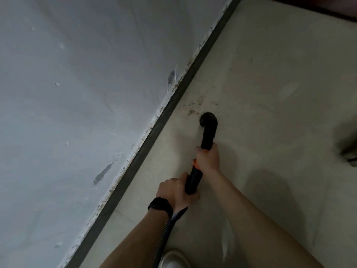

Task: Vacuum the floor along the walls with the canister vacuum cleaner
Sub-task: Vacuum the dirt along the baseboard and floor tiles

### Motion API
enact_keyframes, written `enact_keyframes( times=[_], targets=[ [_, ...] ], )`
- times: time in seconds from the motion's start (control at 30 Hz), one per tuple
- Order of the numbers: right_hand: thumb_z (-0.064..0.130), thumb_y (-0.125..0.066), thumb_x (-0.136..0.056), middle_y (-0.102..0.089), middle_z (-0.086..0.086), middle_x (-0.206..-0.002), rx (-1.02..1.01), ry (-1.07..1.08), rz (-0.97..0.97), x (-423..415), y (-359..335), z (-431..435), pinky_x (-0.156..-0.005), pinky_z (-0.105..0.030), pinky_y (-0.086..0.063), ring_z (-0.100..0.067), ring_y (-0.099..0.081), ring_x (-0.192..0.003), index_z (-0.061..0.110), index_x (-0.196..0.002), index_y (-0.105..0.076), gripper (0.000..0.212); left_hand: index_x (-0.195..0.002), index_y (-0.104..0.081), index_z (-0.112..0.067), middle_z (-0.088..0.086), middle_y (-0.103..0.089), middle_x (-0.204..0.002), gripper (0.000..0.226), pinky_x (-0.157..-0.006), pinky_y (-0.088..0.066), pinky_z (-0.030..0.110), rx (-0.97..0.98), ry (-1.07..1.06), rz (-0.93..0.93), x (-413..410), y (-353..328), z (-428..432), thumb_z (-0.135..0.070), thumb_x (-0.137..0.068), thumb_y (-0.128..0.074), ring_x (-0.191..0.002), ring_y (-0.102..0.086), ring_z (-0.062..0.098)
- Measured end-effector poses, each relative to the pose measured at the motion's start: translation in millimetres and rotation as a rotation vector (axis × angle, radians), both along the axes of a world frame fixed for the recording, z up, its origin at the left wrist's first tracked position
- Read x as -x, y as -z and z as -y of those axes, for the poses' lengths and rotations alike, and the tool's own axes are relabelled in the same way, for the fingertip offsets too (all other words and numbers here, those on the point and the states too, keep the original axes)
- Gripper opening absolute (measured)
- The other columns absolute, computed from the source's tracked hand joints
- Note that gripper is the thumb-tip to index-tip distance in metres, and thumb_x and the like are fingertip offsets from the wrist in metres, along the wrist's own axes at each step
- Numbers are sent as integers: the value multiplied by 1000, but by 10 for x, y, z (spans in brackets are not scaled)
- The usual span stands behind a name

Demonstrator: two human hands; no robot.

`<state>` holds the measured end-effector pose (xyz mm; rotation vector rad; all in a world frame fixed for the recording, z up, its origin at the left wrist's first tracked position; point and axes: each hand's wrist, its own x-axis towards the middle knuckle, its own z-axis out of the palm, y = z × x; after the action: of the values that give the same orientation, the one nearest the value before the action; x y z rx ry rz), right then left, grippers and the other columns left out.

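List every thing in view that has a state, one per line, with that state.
black vacuum wand with orange collar: held in both hands, nozzle end pointed at the floor, apart from the baseboard.
left hand: grips the wand's rear end.
right hand: grips the wand nearer the nozzle.
ribbed black hose: attached, trailing past the left wrist.
beige floor: brown specks ahead of the nozzle.
white painted wall: chipped along its bottom edge.

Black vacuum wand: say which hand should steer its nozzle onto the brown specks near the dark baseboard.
Right. The right hand grips the black wand nearest its nozzle, beside the brown specks; the left hand holds the rear.
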<state>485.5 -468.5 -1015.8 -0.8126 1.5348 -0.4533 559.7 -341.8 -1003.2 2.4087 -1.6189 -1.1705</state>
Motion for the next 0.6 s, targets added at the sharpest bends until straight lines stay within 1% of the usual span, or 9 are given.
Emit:
enact_keyframes(
  times=[0.1,0.23,0.3,0.43,0.53,0.6],
  targets=[
    [7,-60,-95,-58,-6,-74,13,-30,4,-98,-4,5,-39,-22,-45,-8,-52,-35,12,-129,-50,35,-93,-41,-35,-9,-56,-70,38,-65,-52,34,31,-10,-8,-76,51,-17,-65,-71,-50,-66,-61,20],
    [7,-61,-93,-57,-7,-72,15,-59,37,-266,34,20,-45,-27,-48,-15,-52,-40,14,-125,-50,34,-88,-38,-35,-7,-57,-67,36,-59,-51,34,74,-34,-18,-225,130,-39,-65,-72,-49,-59,-58,16],
    [7,-62,-91,-55,-7,-70,20,-66,63,-349,81,18,-46,-30,-49,-18,-52,-41,17,-119,-51,31,-88,-37,-37,-8,-56,-66,37,-57,-50,32,78,-43,-27,-295,153,-44,-67,-71,-48,-57,-57,14],
    [8,-62,-88,-53,-8,-68,33,-92,91,-472,165,8,-44,-30,-49,-21,-51,-39,23,-101,-50,23,-88,-36,-36,-8,-55,-64,37,-55,-48,31,109,-89,-24,-375,189,-102,-67,-71,-49,-56,-55,15],
    [9,-62,-87,-52,-8,-67,31,-119,93,-559,186,-20,-44,-31,-48,-22,-51,-39,24,-98,-49,22,-90,-39,-36,-9,-55,-65,37,-55,-47,31,123,-136,-17,-393,196,-167,-67,-73,-50,-57,-56,15],
    [9,-62,-88,-53,-8,-68,29,-150,82,-623,184,-26,-45,-31,-48,-21,-52,-39,25,-97,-48,23,-91,-41,-37,-10,-54,-65,36,-52,-42,27,130,-172,-5,-403,192,-197,-68,-74,-50,-57,-54,12]
  ],
)
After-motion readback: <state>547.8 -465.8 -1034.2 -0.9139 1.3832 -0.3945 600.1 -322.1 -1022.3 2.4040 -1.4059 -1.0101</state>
